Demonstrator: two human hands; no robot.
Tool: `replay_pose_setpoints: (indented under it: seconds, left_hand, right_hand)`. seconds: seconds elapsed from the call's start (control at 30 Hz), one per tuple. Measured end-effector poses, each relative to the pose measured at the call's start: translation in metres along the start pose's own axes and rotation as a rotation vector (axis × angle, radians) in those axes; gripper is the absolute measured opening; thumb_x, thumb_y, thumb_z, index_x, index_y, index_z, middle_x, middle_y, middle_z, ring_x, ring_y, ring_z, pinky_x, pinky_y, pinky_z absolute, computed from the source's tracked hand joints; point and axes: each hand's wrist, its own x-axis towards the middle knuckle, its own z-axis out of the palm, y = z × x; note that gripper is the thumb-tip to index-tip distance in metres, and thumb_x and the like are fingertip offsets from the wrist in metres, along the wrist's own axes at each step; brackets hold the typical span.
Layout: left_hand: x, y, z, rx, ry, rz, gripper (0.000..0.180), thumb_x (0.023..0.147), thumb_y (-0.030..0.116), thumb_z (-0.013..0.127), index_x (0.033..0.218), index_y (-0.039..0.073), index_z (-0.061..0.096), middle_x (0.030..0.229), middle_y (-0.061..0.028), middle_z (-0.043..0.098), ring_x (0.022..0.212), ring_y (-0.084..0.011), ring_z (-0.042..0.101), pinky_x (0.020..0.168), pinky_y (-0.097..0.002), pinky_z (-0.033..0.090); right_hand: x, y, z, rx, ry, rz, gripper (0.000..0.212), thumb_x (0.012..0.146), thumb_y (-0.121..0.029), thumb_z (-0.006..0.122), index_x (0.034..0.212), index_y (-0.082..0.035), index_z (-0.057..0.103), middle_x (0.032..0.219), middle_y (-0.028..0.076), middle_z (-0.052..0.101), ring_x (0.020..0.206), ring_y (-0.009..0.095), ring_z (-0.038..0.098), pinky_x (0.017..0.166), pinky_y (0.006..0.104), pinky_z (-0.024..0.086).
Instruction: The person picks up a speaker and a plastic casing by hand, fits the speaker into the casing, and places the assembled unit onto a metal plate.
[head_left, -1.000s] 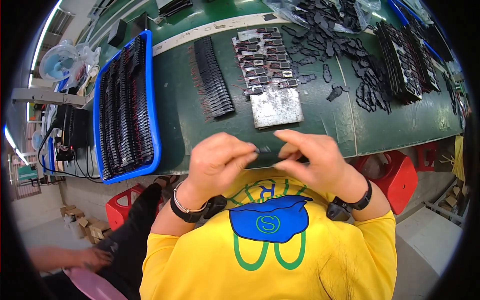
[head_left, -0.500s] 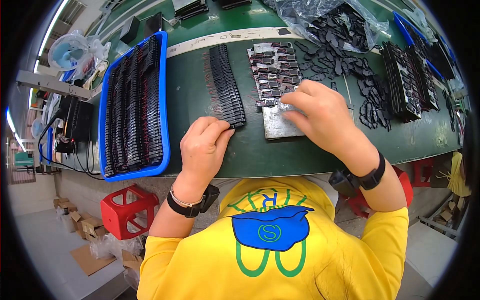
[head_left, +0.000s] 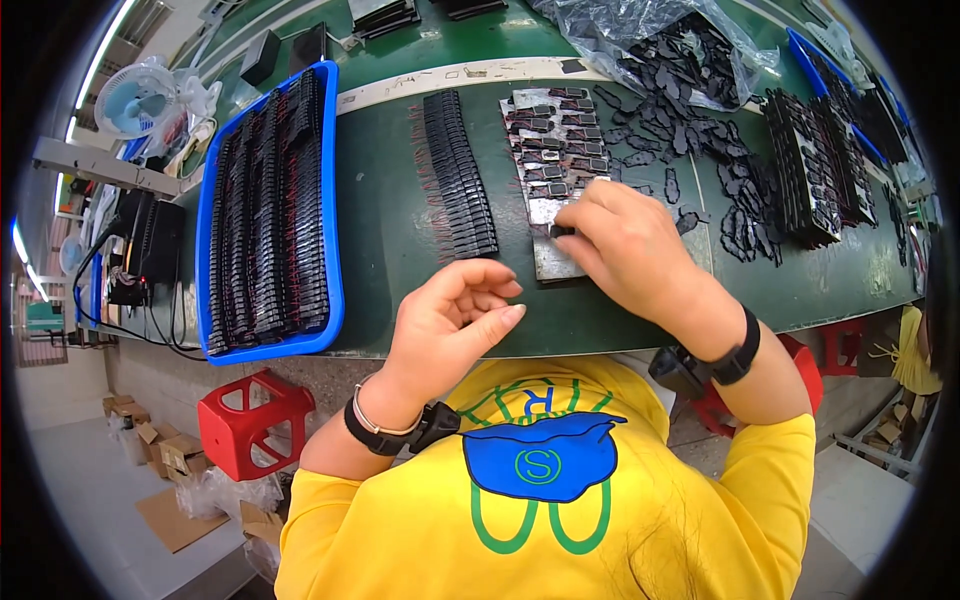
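My right hand (head_left: 632, 240) is over the lower part of a silver metal plate (head_left: 556, 265), its thumb and fingers pinched on a small black wired part (head_left: 562, 231). Several like parts (head_left: 552, 125) lie in two columns on the upper part of the plate. My left hand (head_left: 450, 312) hovers near the table's front edge, fingers loosely curled, thumb apart, with nothing seen in it. Just beyond it runs a tight row of black wired modules (head_left: 458, 175), red wires pointing left.
A blue tray (head_left: 337, 220) packed with black wired modules stands at left. Loose flat black pieces (head_left: 745, 215) spread right of the plate, below a clear plastic bag (head_left: 745, 65). Loaded plates (head_left: 805, 170) stand stacked far right. A red stool (head_left: 228, 430) stands below the table.
My left hand has come off the near end of the module row, moving right and toward me, its fingers opening. My right hand has moved slightly nearer and left, now holding a black part.
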Motion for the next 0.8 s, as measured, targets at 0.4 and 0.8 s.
replay_pose_setpoints:
  seconds: [0.4,0.8]
  left_hand:
    - [0.002,-0.005,0.015,-0.235,-0.057,-0.293,0.016,0.088,0.001,0.063,0.104,-0.004,0.065,0.085,-0.011,0.068,0.067,-0.0137,0.065,0.06,-0.0235,0.054]
    - [0.001,-0.008,0.023,0.591,-0.017,0.592,0.015,0.08,-0.003,0.069,0.095,-0.001,0.068,0.092,-0.0121,0.07,0.078,-0.0193,0.068,0.067,-0.0269,0.055]
  right_hand:
    - [-0.036,-0.045,-0.005,0.157,0.188,-0.072,0.033,0.063,-0.001,0.077,0.092,0.0,0.062,0.077,0.009,0.059,0.064,0.027,0.057,0.055,0.0352,0.046]
    - [-0.052,-0.043,0.002,0.275,0.159,0.015,0.031,0.065,0.0,0.076,0.094,-0.001,0.064,0.079,0.011,0.065,0.066,0.027,0.064,0.056,0.0333,0.051]
